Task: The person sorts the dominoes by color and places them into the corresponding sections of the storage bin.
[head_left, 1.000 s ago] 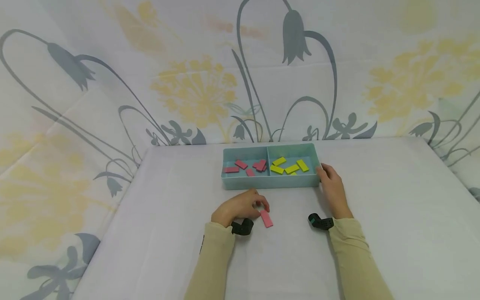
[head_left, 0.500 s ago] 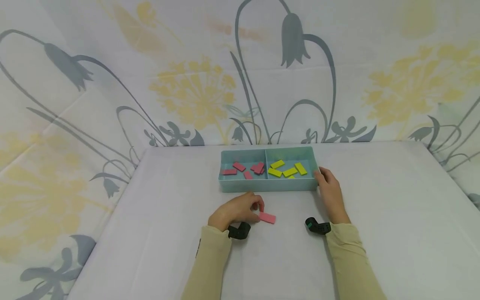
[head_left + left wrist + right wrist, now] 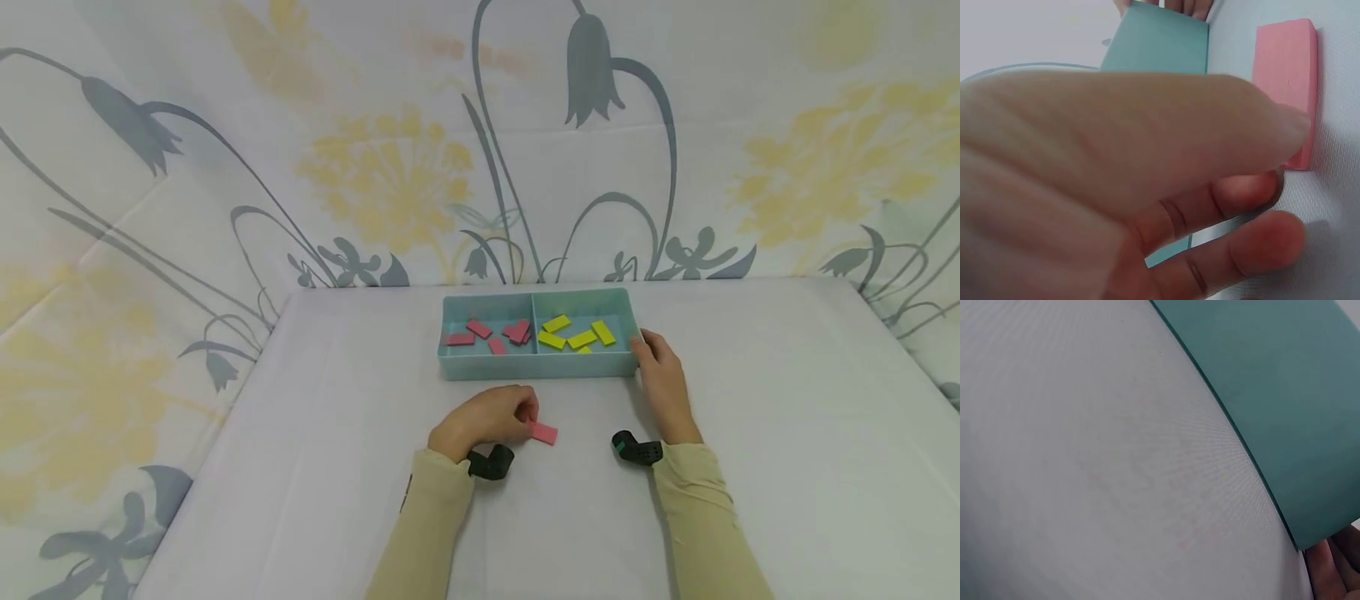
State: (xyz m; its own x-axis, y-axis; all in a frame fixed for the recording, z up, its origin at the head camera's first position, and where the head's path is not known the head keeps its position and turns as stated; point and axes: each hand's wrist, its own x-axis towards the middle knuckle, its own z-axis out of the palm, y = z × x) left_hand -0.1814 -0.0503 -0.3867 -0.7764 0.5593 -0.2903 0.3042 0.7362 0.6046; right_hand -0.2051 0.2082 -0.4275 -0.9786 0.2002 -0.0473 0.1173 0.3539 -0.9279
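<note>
My left hand (image 3: 487,417) is low over the tabletop, pinching one end of a pink rectangular block (image 3: 546,433) between thumb and finger. In the left wrist view the thumb covers the near end of that block (image 3: 1285,59), which lies against the white cloth. At the right end of a pale teal two-part box (image 3: 487,368), my right hand (image 3: 664,383) holds the end wall. Only some fingers (image 3: 1325,569) of it show in the right wrist view, at the box's corner. Several pink blocks (image 3: 478,329) lie in the left compartment and several yellow blocks (image 3: 582,339) in the right one.
A white cloth (image 3: 337,417) covers the table. Behind the box rises a flower-patterned cloth backdrop (image 3: 697,167), which continues along the left side. A divider (image 3: 535,325) splits the box. Each wrist wears a small black camera (image 3: 637,448).
The pink block at my left hand has turned from pointing toward me to lying more sideways, and has shifted slightly right with the hand. My right hand stays on the box.
</note>
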